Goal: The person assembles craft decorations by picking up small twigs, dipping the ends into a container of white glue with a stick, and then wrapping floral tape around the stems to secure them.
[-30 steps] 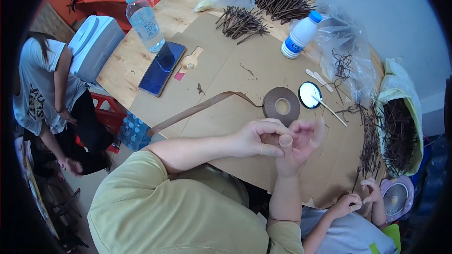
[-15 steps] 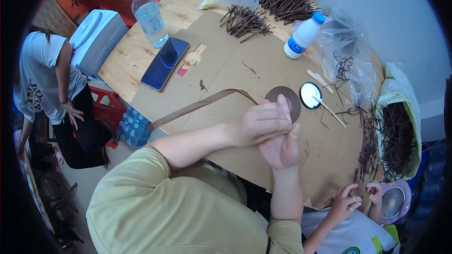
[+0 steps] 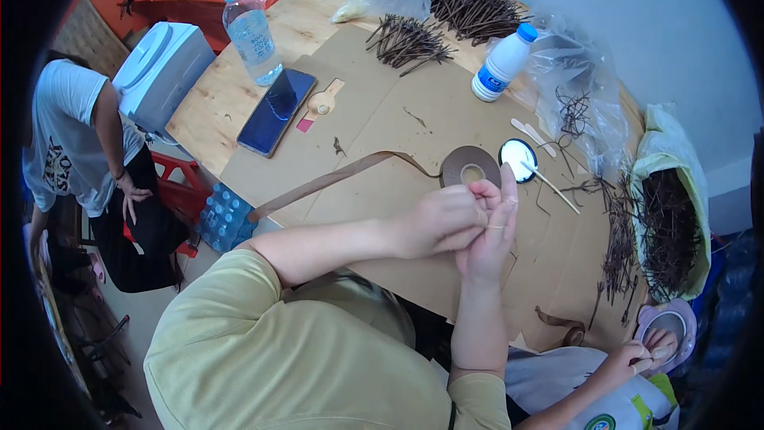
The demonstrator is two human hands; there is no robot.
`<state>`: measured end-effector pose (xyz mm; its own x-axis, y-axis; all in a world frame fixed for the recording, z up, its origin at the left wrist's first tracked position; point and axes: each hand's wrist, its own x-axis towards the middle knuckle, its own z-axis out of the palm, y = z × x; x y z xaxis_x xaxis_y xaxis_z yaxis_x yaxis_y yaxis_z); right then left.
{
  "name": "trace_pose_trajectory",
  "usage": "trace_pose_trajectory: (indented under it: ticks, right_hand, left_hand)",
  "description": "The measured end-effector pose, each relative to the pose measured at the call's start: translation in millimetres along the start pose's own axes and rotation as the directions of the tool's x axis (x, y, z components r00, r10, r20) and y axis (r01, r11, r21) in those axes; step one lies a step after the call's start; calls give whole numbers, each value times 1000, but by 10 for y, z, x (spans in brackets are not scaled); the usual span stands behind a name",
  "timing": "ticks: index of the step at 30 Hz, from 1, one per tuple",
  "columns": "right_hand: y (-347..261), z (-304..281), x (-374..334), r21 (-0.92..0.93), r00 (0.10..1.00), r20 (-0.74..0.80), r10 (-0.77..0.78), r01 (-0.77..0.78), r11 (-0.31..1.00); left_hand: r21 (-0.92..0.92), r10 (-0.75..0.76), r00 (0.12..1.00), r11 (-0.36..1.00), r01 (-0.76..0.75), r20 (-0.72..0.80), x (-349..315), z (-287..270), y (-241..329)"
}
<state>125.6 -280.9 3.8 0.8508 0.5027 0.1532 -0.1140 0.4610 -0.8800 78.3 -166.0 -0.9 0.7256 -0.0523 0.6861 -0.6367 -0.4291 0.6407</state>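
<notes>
My left hand (image 3: 436,223) and my right hand (image 3: 487,240) meet over the cardboard sheet (image 3: 366,103). The left fingers are bent and pinched against the right hand. On the right hand one finger points up while the others curl in. Pale bands circle some of my fingers. Whatever the fingertips hold, if anything, is too small or hidden. Just beyond them lies a roll of brown tape (image 3: 454,166), its loose strip (image 3: 334,171) running left across the cardboard. Beside the roll is a round dish of white paste (image 3: 517,154) with a stick (image 3: 555,193) resting in it.
A phone (image 3: 277,111), a water bottle (image 3: 253,36) and a white bottle (image 3: 504,64) stand or lie farther back. Dark twigs (image 3: 410,41) are heaped there; more fill a sack (image 3: 672,223) at right. Another person's hand (image 3: 625,366) works lower right, near a brown strip (image 3: 569,328).
My hands have shifted and turned slightly; a right-hand finger now points up and more of the tape roll shows. At lower right, the other person's hands moved toward the right, uncovering a curled brown strip.
</notes>
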Motion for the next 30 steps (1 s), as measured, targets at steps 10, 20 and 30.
trace_pose_trajectory:
  ticks: [10, 20, 30]
  right_hand:
    - [74, -33, 44, -298, 960, -199, -196, 131, 945]
    - [139, 43, -43, -591, 908, 14, -418, 345, 729]
    - [42, -37, 50, -513, 908, -215, -360, 209, 832]
  left_hand:
    - [-813, -675, 692, 237, 532, 256, -91, 303, 41]
    - [-640, -626, 761, 518, 567, 167, -222, 41, 70]
    - [773, -354, 819, 303, 557, -451, -634, -1730, -720]
